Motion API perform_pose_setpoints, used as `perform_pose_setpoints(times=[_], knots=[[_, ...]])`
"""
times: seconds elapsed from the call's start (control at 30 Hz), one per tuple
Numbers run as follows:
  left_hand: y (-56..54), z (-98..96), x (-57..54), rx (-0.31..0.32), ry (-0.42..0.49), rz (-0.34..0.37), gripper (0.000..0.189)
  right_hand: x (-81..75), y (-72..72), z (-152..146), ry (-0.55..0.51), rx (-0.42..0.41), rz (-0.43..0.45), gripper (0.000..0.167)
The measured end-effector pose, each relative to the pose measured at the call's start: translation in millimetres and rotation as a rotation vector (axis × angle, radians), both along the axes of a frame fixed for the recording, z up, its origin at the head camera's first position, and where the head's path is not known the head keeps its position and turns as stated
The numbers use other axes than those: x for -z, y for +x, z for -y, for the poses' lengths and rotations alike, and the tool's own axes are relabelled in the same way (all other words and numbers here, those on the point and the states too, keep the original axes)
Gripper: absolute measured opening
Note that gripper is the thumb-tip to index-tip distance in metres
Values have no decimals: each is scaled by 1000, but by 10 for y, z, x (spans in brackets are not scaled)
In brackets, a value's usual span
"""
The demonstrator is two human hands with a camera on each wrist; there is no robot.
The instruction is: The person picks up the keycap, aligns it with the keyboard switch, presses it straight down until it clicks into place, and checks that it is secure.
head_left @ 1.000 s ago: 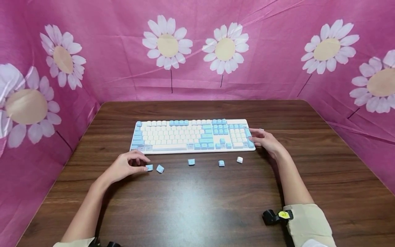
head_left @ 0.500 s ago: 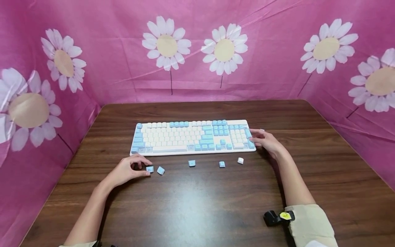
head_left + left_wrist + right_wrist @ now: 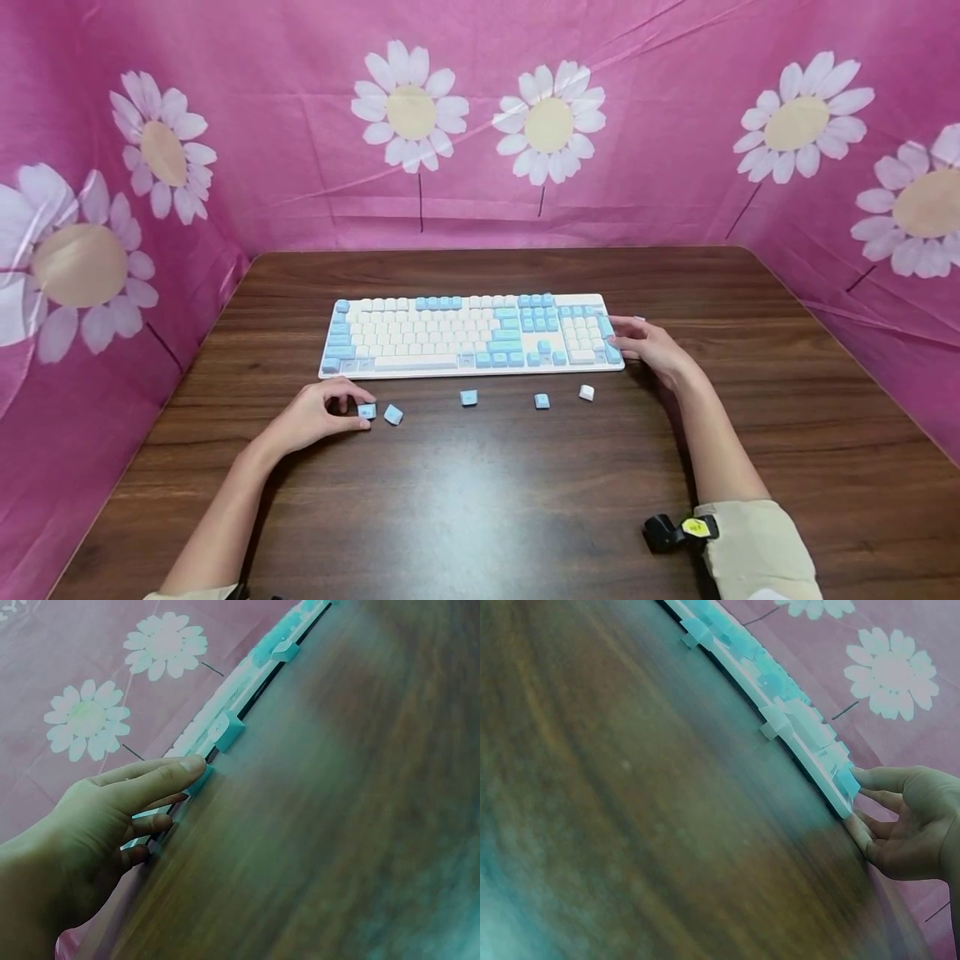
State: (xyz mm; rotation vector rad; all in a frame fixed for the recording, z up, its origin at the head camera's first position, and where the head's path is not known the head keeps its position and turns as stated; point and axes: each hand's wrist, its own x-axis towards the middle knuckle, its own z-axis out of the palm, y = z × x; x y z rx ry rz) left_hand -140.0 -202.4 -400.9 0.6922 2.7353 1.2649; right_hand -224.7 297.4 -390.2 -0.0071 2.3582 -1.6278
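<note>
A white and light-blue keyboard (image 3: 427, 333) lies on the brown wooden table, with some gaps among its keys. Just in front of its left end, my left hand (image 3: 318, 414) has thumb and index finger on either side of a blue keycap (image 3: 367, 412), pinching it near the tabletop. Right beside it rests a second blue keycap (image 3: 393, 414), turned askew. At the keyboard's right end, my right hand (image 3: 654, 346) holds the edge with thumb and fingers; the right wrist view shows the fingertips (image 3: 862, 778) at the corner key.
Along the keyboard's front lie more loose keycaps: a blue one (image 3: 468, 397) near the middle, another blue one (image 3: 542, 401) farther right, and a white keycap (image 3: 587, 392). A small white piece (image 3: 639, 318) shows behind my right hand. A pink flowered cloth (image 3: 480, 200) surrounds the table.
My left thumb has shifted from the keycap's left side to its near edge, and the index finger has come to its far edge. My right hand stays at the keyboard's end.
</note>
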Motion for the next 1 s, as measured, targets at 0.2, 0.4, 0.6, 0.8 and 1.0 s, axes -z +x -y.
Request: perform_pose_setpoints(times=[0.2, 0.4, 0.6, 0.8, 1.0], knots=[[-56, 56, 118, 12, -1, -4, 27, 2, 3, -6, -9, -11, -3, 59], [-62, 51, 125, 9, -10, -22, 25, -9, 11, -1, -2, -12, -12, 59], [-61, 50, 123, 13, 3, -27, 23, -4, 2, -4, -10, -15, -15, 58], [-56, 52, 122, 19, 13, -31, 22, 16, -13, 2, -36, -17, -21, 57], [-63, 55, 126, 16, 10, -25, 25, 20, -13, -11, -36, -14, -19, 57]])
